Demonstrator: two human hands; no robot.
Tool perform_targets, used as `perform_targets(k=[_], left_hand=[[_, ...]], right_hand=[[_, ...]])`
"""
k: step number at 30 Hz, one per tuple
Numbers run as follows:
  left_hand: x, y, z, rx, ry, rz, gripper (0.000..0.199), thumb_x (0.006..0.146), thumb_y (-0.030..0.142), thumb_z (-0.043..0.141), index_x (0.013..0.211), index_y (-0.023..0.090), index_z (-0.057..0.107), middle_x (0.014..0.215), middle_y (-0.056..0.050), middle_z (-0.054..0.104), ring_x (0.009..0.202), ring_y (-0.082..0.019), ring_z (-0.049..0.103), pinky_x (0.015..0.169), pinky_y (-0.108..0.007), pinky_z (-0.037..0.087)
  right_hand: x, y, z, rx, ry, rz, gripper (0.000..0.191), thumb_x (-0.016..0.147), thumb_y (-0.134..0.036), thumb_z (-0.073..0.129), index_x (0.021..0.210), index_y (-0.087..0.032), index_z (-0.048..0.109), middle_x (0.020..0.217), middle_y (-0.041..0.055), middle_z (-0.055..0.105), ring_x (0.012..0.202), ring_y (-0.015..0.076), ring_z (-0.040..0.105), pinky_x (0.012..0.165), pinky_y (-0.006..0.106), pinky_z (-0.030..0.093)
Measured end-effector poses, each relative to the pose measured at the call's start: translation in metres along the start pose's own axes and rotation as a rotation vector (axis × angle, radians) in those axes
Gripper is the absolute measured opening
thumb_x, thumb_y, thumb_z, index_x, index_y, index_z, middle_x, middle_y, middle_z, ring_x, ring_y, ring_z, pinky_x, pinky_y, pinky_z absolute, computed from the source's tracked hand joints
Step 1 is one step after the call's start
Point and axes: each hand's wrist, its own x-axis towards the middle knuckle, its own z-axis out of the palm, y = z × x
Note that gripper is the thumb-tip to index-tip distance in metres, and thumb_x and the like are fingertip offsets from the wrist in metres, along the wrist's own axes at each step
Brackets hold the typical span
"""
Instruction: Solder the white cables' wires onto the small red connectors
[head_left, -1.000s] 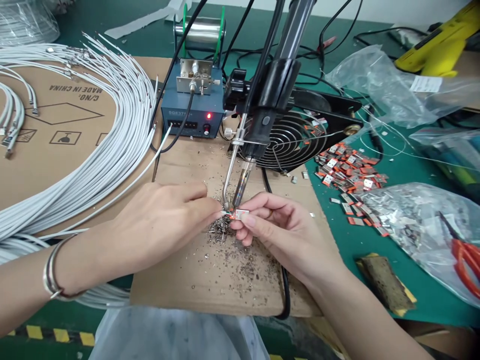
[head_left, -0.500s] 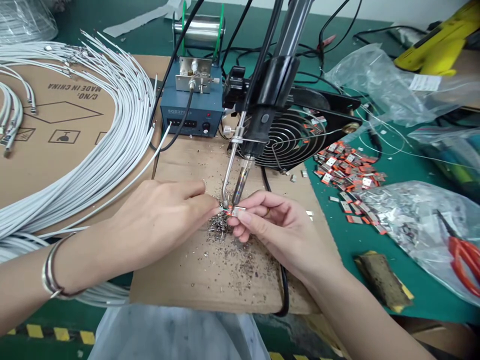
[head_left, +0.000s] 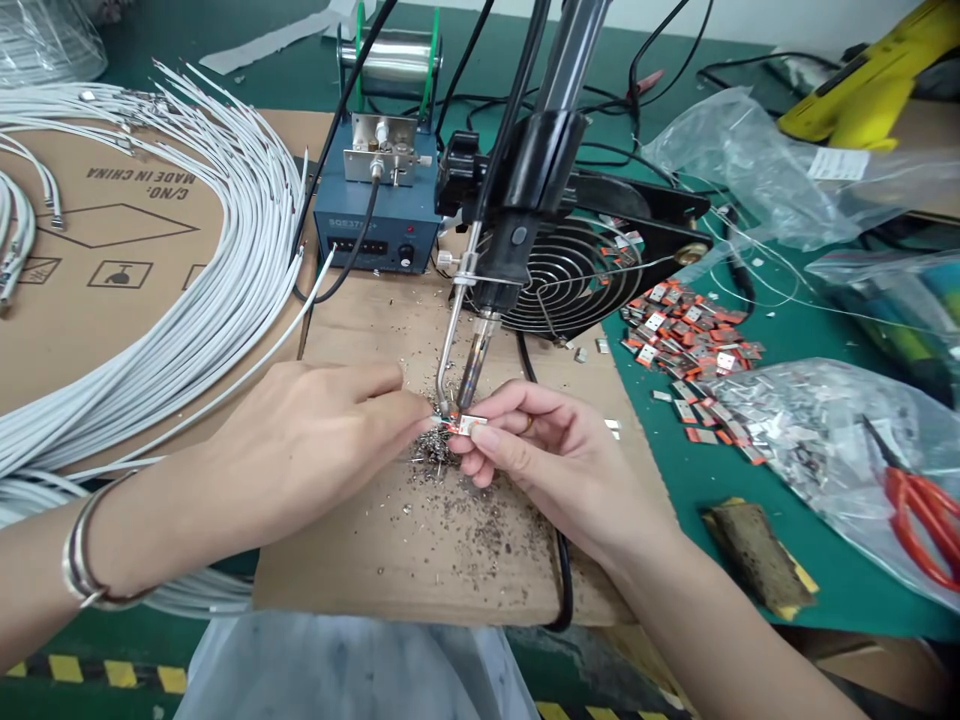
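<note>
Between thumb and fingers, my right hand (head_left: 540, 455) pinches a small USB connector (head_left: 472, 425) with a metal shell and an orange insert. My left hand (head_left: 341, 440) is closed on the end of a white cable (head_left: 437, 423), whose wires meet the connector's orange end. Just above that joint stands the tip of a soldering iron (head_left: 474, 365), clamped in a black holder. A bent metal solder feed tube (head_left: 444, 370) ends beside the tip. Solder bits (head_left: 435, 450) lie heaped on the cardboard (head_left: 352, 560) below.
A blue solder feeder (head_left: 379, 225) with a solder spool (head_left: 394, 60) stands behind. At left lies a white cable bundle (head_left: 225, 290). Right of the fan (head_left: 555, 285) are loose USB connectors (head_left: 690, 325), a bag of metal parts (head_left: 810, 430), red-handled cutters (head_left: 922, 525) and a brown sponge (head_left: 759, 560).
The whole view has shifted slightly, so everything appears a little further left. Both hands keep their holds, with the connector and cable end still together under the iron tip.
</note>
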Motion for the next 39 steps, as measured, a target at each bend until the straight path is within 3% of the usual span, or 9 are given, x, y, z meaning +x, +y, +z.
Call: perform_targets(k=[16, 23, 31, 36, 39], left_hand=[[-0.002, 0.0, 0.0, -0.014, 0.021, 0.008, 0.029, 0.092, 0.029, 0.038, 0.082, 0.02, 0.063, 0.062, 0.003, 0.048, 0.05, -0.01, 0.048, 0.042, -0.023, 0.026], [-0.001, 0.001, -0.003, -0.038, -0.035, -0.006, 0.028, 0.091, 0.026, 0.04, 0.078, 0.018, 0.063, 0.062, 0.002, 0.048, 0.051, -0.01, 0.048, 0.045, -0.023, 0.03], [0.001, 0.001, 0.002, -0.04, -0.072, -0.027, 0.025, 0.091, 0.026, 0.042, 0.085, 0.019, 0.065, 0.066, 0.001, 0.054, 0.056, -0.01, 0.053, 0.048, -0.022, 0.031], [-0.002, 0.006, -0.002, -0.046, -0.053, -0.018, 0.031, 0.09, 0.025, 0.042, 0.067, 0.016, 0.06, 0.059, 0.001, 0.049, 0.048, -0.01, 0.045, 0.045, -0.025, 0.024], [-0.009, 0.011, -0.004, -0.05, -0.048, 0.036, 0.022, 0.089, 0.021, 0.044, 0.073, 0.017, 0.06, 0.061, 0.002, 0.048, 0.048, -0.011, 0.043, 0.044, -0.026, 0.022]], right_hand=[[0.0, -0.001, -0.002, 0.044, -0.01, 0.068, 0.008, 0.075, -0.017, 0.07, 0.077, -0.014, 0.063, 0.071, 0.0037, 0.07, 0.056, 0.0079, 0.063, 0.05, 0.013, 0.052], [0.0, -0.001, -0.001, 0.088, -0.02, 0.075, 0.009, 0.074, -0.017, 0.071, 0.076, -0.014, 0.063, 0.071, 0.0042, 0.07, 0.056, 0.0078, 0.063, 0.05, 0.012, 0.051], [0.001, 0.001, -0.001, -0.011, 0.02, 0.066, 0.01, 0.074, -0.018, 0.071, 0.077, -0.013, 0.063, 0.071, 0.0046, 0.07, 0.056, 0.0078, 0.063, 0.051, 0.013, 0.052], [-0.004, -0.002, 0.0, -0.032, 0.006, 0.082, 0.011, 0.073, -0.018, 0.072, 0.076, -0.013, 0.063, 0.071, 0.0051, 0.07, 0.056, 0.008, 0.064, 0.052, 0.013, 0.053], [-0.014, -0.003, 0.003, -0.046, 0.006, 0.095, 0.011, 0.074, -0.017, 0.072, 0.077, -0.012, 0.062, 0.071, 0.0049, 0.07, 0.057, 0.0075, 0.064, 0.052, 0.012, 0.053]])
